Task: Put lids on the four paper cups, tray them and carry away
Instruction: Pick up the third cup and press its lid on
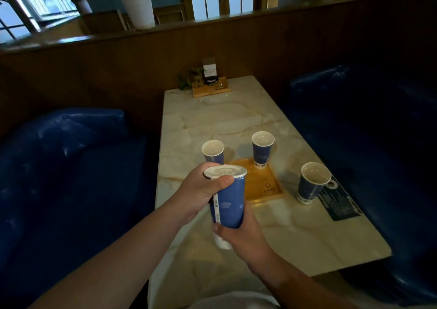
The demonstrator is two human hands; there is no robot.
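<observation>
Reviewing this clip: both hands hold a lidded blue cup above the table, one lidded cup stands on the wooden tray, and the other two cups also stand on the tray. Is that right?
Not quite. In the head view, only the far lidded cup stands on the wooden tray. The other two cups, the left one and the right one, stand on the table beside the tray. The left hand and right hand do hold a lidded blue cup.

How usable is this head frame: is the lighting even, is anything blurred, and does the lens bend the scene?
Head view: lighting is uneven, with bright windows behind while the blue seats sink into near-black; the marble table carries soft glare; the held cup and both hands, left and right, look slightly soft; wide-angle distortion bows the wooden ledge and darkens the corners.
</observation>
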